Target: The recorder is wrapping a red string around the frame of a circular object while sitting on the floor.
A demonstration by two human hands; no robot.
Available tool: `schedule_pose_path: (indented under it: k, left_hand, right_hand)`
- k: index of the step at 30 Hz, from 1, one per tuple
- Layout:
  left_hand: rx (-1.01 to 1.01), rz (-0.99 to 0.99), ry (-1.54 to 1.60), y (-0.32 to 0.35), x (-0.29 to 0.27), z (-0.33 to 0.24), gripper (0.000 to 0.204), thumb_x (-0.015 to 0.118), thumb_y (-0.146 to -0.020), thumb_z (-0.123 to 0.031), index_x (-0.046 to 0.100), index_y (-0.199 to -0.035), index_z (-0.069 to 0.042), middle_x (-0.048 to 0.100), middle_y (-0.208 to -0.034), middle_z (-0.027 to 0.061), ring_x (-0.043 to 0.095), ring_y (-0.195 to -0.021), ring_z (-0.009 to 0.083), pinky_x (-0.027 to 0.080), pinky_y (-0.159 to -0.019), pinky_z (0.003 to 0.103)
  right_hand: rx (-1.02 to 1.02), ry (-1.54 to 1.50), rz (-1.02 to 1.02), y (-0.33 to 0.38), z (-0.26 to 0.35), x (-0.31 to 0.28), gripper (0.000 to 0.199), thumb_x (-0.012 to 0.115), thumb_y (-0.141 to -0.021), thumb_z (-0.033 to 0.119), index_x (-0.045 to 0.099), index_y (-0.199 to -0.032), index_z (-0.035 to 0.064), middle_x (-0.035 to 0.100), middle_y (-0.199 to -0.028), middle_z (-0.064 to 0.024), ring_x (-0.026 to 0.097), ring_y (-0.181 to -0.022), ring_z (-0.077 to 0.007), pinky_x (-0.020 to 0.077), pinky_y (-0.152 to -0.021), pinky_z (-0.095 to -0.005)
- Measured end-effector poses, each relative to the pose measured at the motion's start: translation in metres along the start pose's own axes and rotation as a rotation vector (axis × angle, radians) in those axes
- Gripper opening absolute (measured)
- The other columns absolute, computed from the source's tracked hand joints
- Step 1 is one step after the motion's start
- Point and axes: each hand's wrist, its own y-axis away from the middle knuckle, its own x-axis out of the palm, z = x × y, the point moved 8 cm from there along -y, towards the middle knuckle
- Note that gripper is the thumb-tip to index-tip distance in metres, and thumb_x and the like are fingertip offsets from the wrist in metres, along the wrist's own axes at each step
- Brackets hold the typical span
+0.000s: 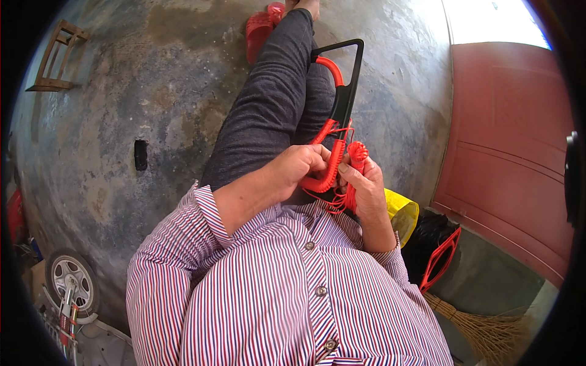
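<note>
A black looped frame point(345, 100) leans along my legs, its curved lower bend and parts higher up covered in tight coils of red cord point(334, 161). My left hand point(300, 168) is closed at the wrapped bend, its fingertips partly hidden behind the frame. In my right hand point(367, 186) is a bundle of red cord point(358, 155), held upright just right of the frame. Loose strands hang beneath both hands, and a thin strand loops across the frame above them.
Red slippers point(259, 33) are by my feet. A wooden stool point(58, 58) stands far left; a wheel point(71, 282) is at lower left. On the right are a yellow bag point(400, 210), a black bag point(427, 239), a straw broom point(482, 320) and a red door point(510, 152).
</note>
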Motion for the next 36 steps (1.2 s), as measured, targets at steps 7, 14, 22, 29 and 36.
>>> schedule_pose_path:
  k: [7,14,22,29,36]
  left_hand:
    - [0.004,-0.024,-0.026,-0.001,-0.003,0.001,0.022,0.048,-0.078,0.000,0.060,-0.096,0.002,0.064,-0.089,0.0103,0.061,-0.081,0.0171,0.048,-0.081,0.029]
    - [0.056,-0.113,-0.022,0.013,-0.003,-0.021,0.017,0.047,-0.086,-0.005,0.058,-0.098,-0.001,0.063,-0.087,0.0073,0.057,-0.076,0.0137,0.046,-0.076,0.028]
    - [0.476,-0.426,-0.310,0.011,-0.012,-0.064,0.024,0.054,-0.085,-0.005,0.051,-0.108,-0.002,0.057,-0.105,0.0081,0.053,-0.086,0.0112,0.043,-0.083,0.024]
    - [0.300,-0.272,-0.187,-0.020,-0.007,-0.053,0.051,0.055,-0.080,0.000,0.036,-0.127,0.004,0.050,-0.113,0.0115,0.052,-0.104,0.0164,0.040,-0.097,0.028]
    - [0.255,-0.186,-0.144,-0.021,0.001,-0.051,0.046,0.053,-0.079,0.001,0.042,-0.123,0.005,0.057,-0.102,0.0068,0.055,-0.094,0.0126,0.042,-0.093,0.025]
  right_hand:
    - [-0.011,0.002,-0.005,0.000,0.002,0.001,0.009,0.063,-0.085,0.009,0.056,-0.087,0.0034,0.055,-0.070,0.0001,0.050,-0.060,-0.0072,0.0405,-0.056,-0.0206]
    - [-0.056,-0.067,-0.066,-0.004,0.014,-0.017,0.008,0.058,-0.086,0.008,0.055,-0.089,0.0021,0.052,-0.067,-0.0003,0.047,-0.057,-0.0082,0.0392,-0.054,-0.0219]
    - [-0.151,0.003,-0.083,-0.031,0.036,-0.023,0.027,0.054,-0.090,0.010,0.054,-0.114,-0.0024,0.049,-0.072,0.0010,0.046,-0.064,-0.0061,0.0389,-0.058,-0.0209]
    - [-0.175,0.242,0.036,-0.035,0.047,-0.032,0.009,0.062,-0.087,0.012,0.056,-0.087,0.0055,0.052,-0.073,0.0038,0.048,-0.063,-0.0047,0.0392,-0.057,-0.0206]
    - [-0.300,0.085,-0.056,-0.016,0.075,-0.071,0.006,0.060,-0.085,0.004,0.056,-0.089,0.0040,0.051,-0.072,0.0034,0.047,-0.063,-0.0058,0.0393,-0.059,-0.0215]
